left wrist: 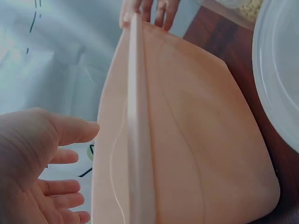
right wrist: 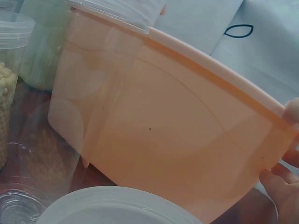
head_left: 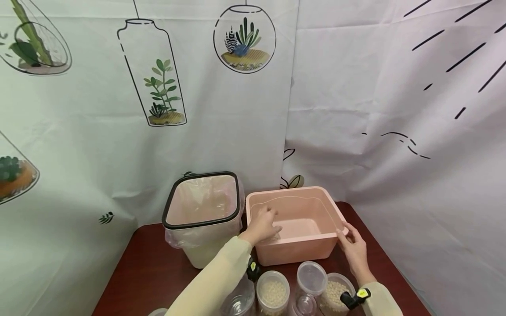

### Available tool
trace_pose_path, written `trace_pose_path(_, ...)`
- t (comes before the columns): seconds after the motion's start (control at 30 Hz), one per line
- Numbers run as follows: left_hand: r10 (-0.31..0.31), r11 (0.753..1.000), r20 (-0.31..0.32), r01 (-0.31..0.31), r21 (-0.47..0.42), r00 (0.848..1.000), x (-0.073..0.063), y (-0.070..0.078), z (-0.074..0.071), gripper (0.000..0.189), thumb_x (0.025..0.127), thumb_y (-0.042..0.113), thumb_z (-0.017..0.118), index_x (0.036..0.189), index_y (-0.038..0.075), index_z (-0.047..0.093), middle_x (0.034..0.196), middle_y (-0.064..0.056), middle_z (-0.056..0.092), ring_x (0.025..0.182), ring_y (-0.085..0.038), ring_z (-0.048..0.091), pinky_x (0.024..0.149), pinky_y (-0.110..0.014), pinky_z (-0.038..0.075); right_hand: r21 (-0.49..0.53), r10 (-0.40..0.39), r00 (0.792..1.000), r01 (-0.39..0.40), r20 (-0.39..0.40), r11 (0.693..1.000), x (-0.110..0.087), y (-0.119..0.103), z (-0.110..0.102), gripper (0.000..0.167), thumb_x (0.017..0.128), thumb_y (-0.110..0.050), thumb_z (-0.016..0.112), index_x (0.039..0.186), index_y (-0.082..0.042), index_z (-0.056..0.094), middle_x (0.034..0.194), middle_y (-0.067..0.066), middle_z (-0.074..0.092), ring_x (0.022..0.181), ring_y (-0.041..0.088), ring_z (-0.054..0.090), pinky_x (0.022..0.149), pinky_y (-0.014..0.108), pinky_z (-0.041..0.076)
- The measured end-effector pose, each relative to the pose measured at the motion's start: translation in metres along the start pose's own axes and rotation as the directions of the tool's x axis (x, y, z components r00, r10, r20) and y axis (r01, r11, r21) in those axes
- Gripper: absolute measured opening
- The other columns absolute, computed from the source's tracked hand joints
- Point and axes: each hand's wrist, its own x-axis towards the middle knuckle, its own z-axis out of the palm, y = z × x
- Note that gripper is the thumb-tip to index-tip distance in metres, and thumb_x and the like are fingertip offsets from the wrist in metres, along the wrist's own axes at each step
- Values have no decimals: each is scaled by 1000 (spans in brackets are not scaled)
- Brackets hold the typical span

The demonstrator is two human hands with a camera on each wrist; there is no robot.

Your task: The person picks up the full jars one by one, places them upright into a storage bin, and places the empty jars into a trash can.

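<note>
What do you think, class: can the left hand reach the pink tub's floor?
Probably yes: the left hand is over the open pink tub, with nothing visible between it and the floor.

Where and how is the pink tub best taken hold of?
Probably grip the pink tub by its rim at both short ends, fingers hooked over the edge. It is open-topped with an exposed rim; the right hand holds the near right corner. The lined bin crowds the left end, so come from above there.

Over on the dark red table [head_left: 132, 267], a lined bin [head_left: 209, 236] stands near the plant-printed white curtain [head_left: 336, 96]; clear jars [head_left: 272, 293], two holding pale pellets [head_left: 273, 294], crowd the front!
</note>
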Motion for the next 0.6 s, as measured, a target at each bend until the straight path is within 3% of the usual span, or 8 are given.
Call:
trace_pose_path(0.23, -33, 998, -127, 27, -49, 991, -10, 6, -8, 60, 83, 33, 69, 132, 5, 47, 136, -17, 41, 125, -35, 36, 91, -45, 42, -13, -9, 1000, 10, 4, 1000, 3, 3, -1, 53, 78, -38, 73, 128, -31, 56, 120, 8, 53, 99, 11, 60, 68, 18, 51)
trace_pose_path(0.4, -5, 998, -202, -7, -61, 979, -15, 10, -9, 62, 83, 30, 70, 133, 3, 45, 138, -21, 35, 128, -39, 28, 93, -47, 40, -10, -15, 1000, 15, -10, 1000, 3, 3, -2, 53, 78, -36, 73, 127, -30, 57, 119, 7, 53, 97, 10, 60, 66, 18, 51)
trace_pose_path(0.6, 34, 997, -269, -50, -56, 962, -25, 16, -12, 56, 83, 29, 69, 128, 4, 48, 139, -20, 35, 128, -38, 27, 90, -46, 42, 10, -13, 1000, 13, -2, 1000, 2, 2, -2, 52, 78, -36, 73, 127, -30, 57, 119, 5, 52, 98, 10, 59, 67, 17, 50)
